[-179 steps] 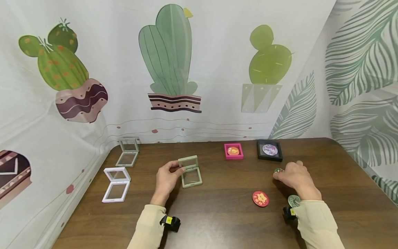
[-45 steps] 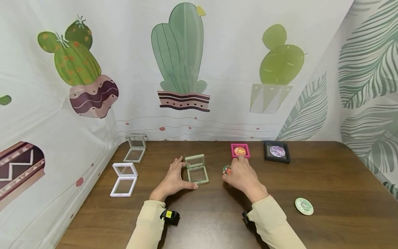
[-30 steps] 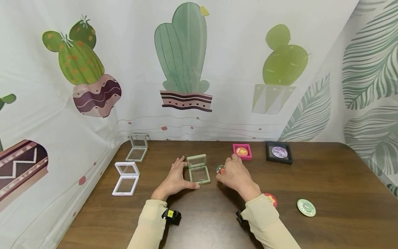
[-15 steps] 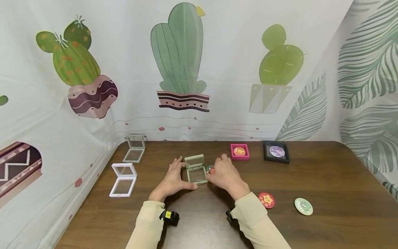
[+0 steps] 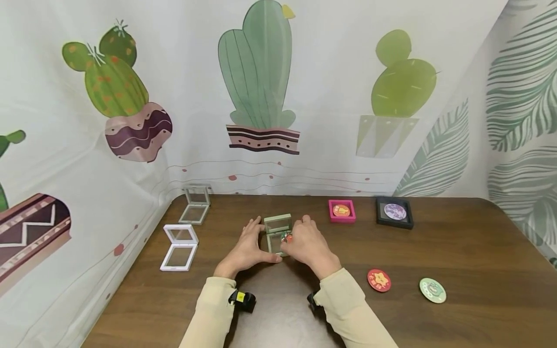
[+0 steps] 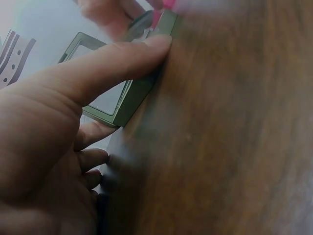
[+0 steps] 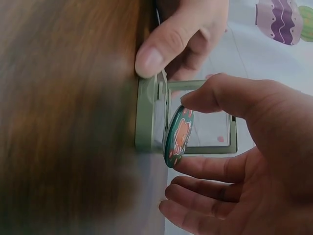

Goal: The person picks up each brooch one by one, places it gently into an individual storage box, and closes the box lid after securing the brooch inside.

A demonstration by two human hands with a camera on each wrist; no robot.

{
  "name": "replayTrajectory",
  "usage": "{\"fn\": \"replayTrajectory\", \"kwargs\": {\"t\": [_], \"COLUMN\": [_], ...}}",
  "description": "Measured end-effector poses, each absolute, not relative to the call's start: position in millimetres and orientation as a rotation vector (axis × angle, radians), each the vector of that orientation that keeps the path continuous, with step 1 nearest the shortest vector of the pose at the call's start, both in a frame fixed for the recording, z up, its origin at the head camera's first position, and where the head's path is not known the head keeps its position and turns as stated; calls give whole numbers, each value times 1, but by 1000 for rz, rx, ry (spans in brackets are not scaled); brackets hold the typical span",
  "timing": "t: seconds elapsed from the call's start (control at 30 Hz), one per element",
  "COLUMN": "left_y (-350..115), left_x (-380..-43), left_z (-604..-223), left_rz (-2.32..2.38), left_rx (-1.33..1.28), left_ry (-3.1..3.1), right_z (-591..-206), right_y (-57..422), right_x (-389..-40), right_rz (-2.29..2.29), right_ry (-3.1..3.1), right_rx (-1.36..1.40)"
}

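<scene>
Thumb and a finger of my right hand (image 5: 310, 244) pinch a round badge (image 7: 179, 138), dark green with an orange cartoon figure, by opposite edges. The badge is tilted over the base of a small green display frame (image 7: 145, 115), close to its clear film. That frame stands on the table with its lid raised. My left hand (image 5: 250, 247) holds it from the left: the thumb (image 6: 142, 51) lies along its front edge, and the other fingers reach along its left side. In the head view my right hand covers part of the badge and the frame's right side.
At left on the wooden table (image 5: 278, 309) are a white open frame (image 5: 179, 256) and a grey open frame (image 5: 195, 212). A pink frame (image 5: 341, 220) and a black frame (image 5: 394, 220) with badges stand at the back right. A red star badge (image 5: 379, 280) and a light green badge (image 5: 432, 290) lie front right.
My right hand has picked up the dark green badge at the right and carried it left over the green frame. My left hand has shifted from the frame's hinge side to span its front-left.
</scene>
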State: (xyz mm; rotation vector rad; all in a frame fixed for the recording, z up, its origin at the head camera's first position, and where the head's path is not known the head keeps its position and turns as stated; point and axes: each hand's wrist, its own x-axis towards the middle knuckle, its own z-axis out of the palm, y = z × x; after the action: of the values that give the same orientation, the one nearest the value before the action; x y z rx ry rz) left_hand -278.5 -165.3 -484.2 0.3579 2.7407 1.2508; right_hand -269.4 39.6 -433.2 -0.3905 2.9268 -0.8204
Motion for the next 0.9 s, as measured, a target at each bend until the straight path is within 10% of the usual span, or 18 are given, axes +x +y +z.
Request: {"fn": "replayTrajectory", "kwargs": {"t": [0.9], "left_y": [-165], "left_x": [-281], "left_z": [-485], "left_rz": [1241], "left_rx": [397], "left_ry": [2774], "right_z": [-447], "right_y": [17], "right_x": [-272], "right_rz": [-853], "right_ry": [3003], "right_rx": [-346]}}
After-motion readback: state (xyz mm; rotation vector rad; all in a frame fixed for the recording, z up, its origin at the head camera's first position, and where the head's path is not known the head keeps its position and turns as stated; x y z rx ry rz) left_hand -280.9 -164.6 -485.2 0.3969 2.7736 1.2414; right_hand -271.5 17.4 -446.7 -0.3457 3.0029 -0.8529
